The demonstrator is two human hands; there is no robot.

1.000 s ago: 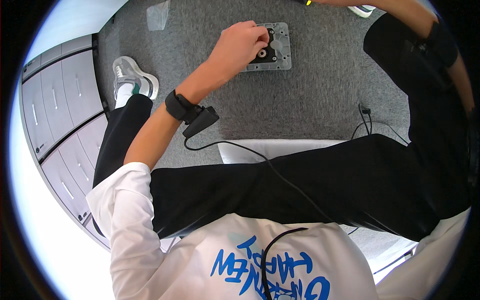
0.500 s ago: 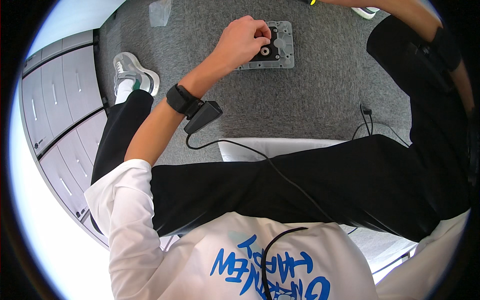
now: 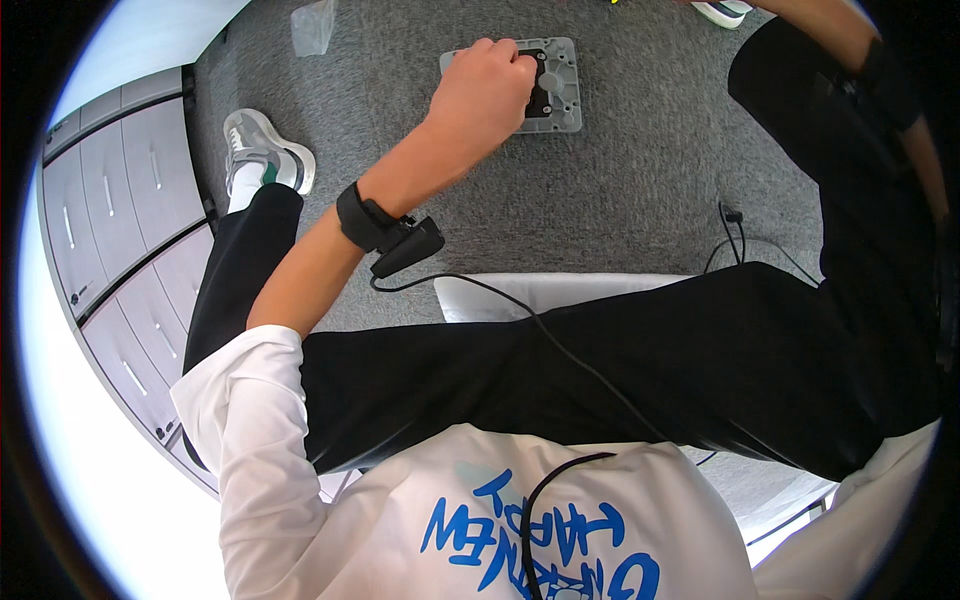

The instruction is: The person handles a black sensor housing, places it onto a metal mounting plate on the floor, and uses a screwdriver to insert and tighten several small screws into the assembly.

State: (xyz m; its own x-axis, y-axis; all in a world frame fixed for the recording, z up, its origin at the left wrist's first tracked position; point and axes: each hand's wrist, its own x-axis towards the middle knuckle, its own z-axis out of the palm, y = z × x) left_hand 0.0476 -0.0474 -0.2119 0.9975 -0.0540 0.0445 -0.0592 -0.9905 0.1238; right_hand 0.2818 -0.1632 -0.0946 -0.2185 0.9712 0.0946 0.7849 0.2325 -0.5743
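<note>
My left hand (image 3: 487,90) is closed over a grey plate (image 3: 568,70) that lies on the carpet and has bolt holes along its rim. A black part (image 3: 540,103) is set into the plate's middle. The fingers are curled down at this black part, and the hand hides their tips and whatever they may pinch. My right forearm (image 3: 825,25) runs out past the top edge at the upper right, so the right hand is out of sight. A small yellow tip (image 3: 614,2) of something shows at the top edge.
Grey drawer cabinets (image 3: 140,190) line the left side. A clear plastic bag (image 3: 313,27) lies near the far left. My shoe (image 3: 262,150) stands beside the cabinets. A thin cable (image 3: 590,370) trails from my left wrist across my leg, and black cords (image 3: 735,225) lie at right.
My left hand has turned and shifted slightly left, covering the metal ring on the black part. The right hand and the yellow thing have moved up, almost out of view.
</note>
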